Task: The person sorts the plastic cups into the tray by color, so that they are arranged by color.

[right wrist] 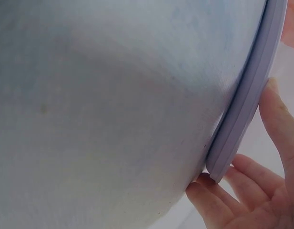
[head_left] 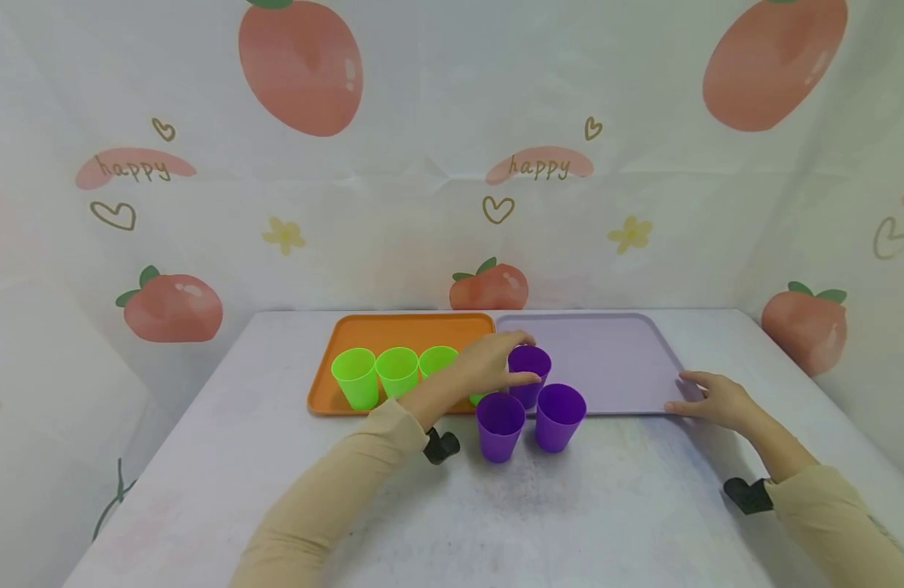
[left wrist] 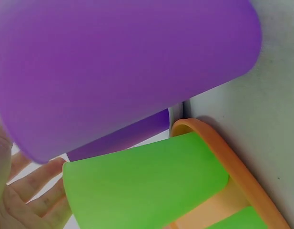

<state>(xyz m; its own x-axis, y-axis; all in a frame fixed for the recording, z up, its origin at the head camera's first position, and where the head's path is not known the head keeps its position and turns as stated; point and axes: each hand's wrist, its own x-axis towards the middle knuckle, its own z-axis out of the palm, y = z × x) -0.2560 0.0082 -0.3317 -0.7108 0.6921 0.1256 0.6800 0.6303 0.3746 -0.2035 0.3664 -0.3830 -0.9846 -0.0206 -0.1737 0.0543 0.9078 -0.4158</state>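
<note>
My left hand (head_left: pixel 488 363) reaches across to a purple cup (head_left: pixel 526 388) at the near left corner of the lavender tray (head_left: pixel 606 359). Its thumb lies across the front of that cup and its fingers go behind the rim, holding it. Two more purple cups, one on the left (head_left: pixel 500 429) and one on the right (head_left: pixel 558 418), stand upright on the table before the tray. In the left wrist view a purple cup (left wrist: pixel 127 67) fills the foreground. My right hand (head_left: pixel 723 402) grips the tray's near right corner, its thumb (right wrist: pixel 275 109) against the rim.
Touching the lavender tray on its left is an orange tray (head_left: pixel 415 328). Several green cups (head_left: pixel 356 380) stand in a row along its front, the rightmost partly hidden by the left forearm. A printed cloth (head_left: pixel 393 245) hangs behind the table (head_left: pixel 275 457).
</note>
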